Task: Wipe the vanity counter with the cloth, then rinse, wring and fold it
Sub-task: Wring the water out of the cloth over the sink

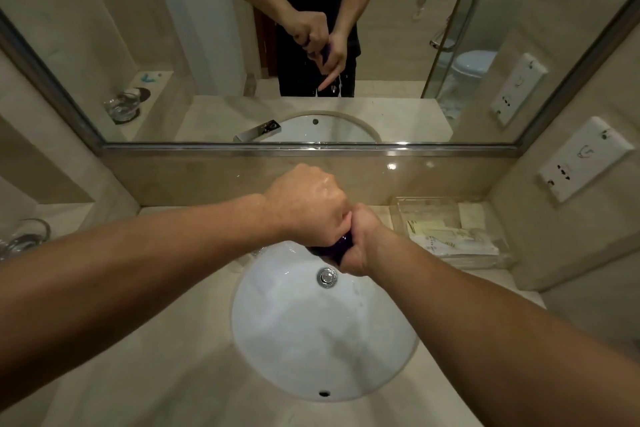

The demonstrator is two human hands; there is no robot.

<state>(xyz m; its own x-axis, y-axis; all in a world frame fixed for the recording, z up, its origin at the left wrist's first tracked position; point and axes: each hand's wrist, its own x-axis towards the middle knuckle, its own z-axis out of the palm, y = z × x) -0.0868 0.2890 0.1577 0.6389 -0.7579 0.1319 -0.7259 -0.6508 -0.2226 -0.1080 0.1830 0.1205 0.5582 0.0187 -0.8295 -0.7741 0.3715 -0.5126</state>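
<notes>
A dark purple cloth [335,249] is bunched into a tight roll between both my fists, above the far rim of the white oval sink [381,350]. My left hand [306,204] grips its far end, knuckles up and wet. My right hand [360,239] grips the near end, pressed against the left. Most of the cloth is hidden inside the fists. In the mirror [194,28], water drips from the cloth. The beige vanity counter [166,350] surrounds the sink.
A chrome drain plug [326,277] sits in the basin. A clear tray [446,229] with packets stands on the counter at the right. A glass [24,237] stands on a ledge at the left. A wall socket plate [585,158] is on the right wall.
</notes>
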